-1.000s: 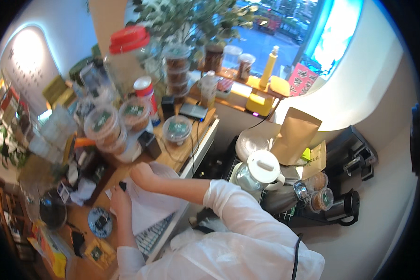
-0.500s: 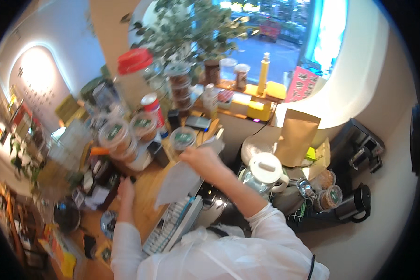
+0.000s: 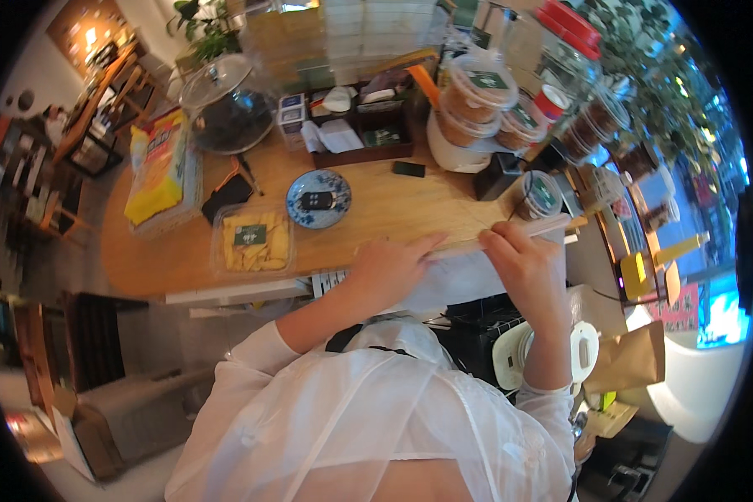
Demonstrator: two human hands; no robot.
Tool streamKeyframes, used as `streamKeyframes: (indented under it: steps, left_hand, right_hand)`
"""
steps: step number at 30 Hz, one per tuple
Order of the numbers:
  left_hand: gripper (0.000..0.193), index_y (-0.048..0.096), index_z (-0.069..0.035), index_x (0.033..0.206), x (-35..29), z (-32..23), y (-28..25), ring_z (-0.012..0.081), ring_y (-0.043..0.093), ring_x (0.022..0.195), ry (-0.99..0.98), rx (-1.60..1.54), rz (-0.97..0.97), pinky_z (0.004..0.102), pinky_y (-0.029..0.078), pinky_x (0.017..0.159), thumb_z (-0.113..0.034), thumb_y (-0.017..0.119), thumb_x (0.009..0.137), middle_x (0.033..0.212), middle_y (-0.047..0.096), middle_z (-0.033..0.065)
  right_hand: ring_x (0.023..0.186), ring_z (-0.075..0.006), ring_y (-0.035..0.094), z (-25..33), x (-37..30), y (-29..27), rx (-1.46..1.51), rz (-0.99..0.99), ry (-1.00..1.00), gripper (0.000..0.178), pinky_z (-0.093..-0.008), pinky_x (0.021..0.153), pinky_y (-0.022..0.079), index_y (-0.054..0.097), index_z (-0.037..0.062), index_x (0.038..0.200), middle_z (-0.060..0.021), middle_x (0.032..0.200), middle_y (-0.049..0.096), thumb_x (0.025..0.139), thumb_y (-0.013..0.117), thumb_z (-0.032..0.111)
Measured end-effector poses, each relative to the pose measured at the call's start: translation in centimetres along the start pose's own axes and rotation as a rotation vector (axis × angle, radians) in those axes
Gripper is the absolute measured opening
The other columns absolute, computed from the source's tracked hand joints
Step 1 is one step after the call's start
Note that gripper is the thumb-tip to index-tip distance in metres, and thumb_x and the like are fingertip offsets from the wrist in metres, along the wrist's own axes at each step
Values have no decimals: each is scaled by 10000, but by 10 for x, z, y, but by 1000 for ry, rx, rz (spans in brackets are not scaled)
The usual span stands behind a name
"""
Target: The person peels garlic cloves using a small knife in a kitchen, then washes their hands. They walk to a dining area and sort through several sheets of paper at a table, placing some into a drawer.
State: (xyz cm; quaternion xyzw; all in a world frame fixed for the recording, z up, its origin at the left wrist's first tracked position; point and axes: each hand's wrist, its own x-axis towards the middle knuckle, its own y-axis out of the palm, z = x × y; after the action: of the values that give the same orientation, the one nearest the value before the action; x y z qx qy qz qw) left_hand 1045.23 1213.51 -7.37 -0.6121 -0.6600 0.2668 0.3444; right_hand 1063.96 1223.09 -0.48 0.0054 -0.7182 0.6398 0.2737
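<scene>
A white sheet, perhaps paper or thin plastic, hangs over the table's near edge in front of me. My right hand pinches its upper edge, and a rolled or folded strip of it sticks out to the right. From the left, my left hand closes its fingertips on the same edge. Beyond my hands lies a small black flat object. A blue-patterned plate carries a dark key-fob-like piece. To the left sits a clear tray of yellow food strips.
Lidded food tubs are stacked at the back right, by a red-lidded jar. A brown organizer box stands behind the plate. Farther left are a glass jar and a yellow package. A white kettle is near my right arm.
The view has swung to the left. My left hand has left the area by the dark box and come to the sheet. My right hand still holds the sheet.
</scene>
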Motion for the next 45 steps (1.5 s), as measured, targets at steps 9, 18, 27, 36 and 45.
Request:
streamKeyframes:
  steps: [9,18,27,36,45]
  left_hand:
    - [321,557,29,1053,-169,79,-102,111,571,763,-701,-800,-1070,234,462,676,-156,643,805,919,610,71]
    - [348,486,73,1106,-211,101,-95,213,598,853,-647,-990,-1320,341,503,756,-160,569,860,997,591,155]
    - [251,622,-1,955,-154,99,-67,76,571,699,-556,-1057,-1108,232,472,638,-217,637,827,863,636,45]
    - [272,612,5,998,-111,89,-53,91,592,766,-490,-1300,-852,229,467,676,-218,616,842,913,640,60]
    - [266,618,2,991,-91,81,-53,87,592,753,-413,-1288,-802,229,469,668,-217,617,841,896,645,59]
  right_hand:
    - [640,-100,579,3,95,84,1064,-242,532,218,-235,563,461,601,36,1045,-93,800,639,888,506,153]
    - [706,-233,645,71,113,265,1854,520,775,476,-295,522,526,272,43,1327,-170,1000,586,901,436,178]
    - [687,-315,633,-1,65,227,1855,255,880,385,-357,586,566,363,-18,1209,-213,1012,566,836,423,54]
    - [707,-331,630,-68,5,227,1773,70,1001,390,-372,600,540,405,-15,1205,-206,968,581,859,469,153]
    - [757,-166,608,-35,37,116,771,36,668,510,-284,643,466,477,25,1223,-104,882,641,893,475,414]
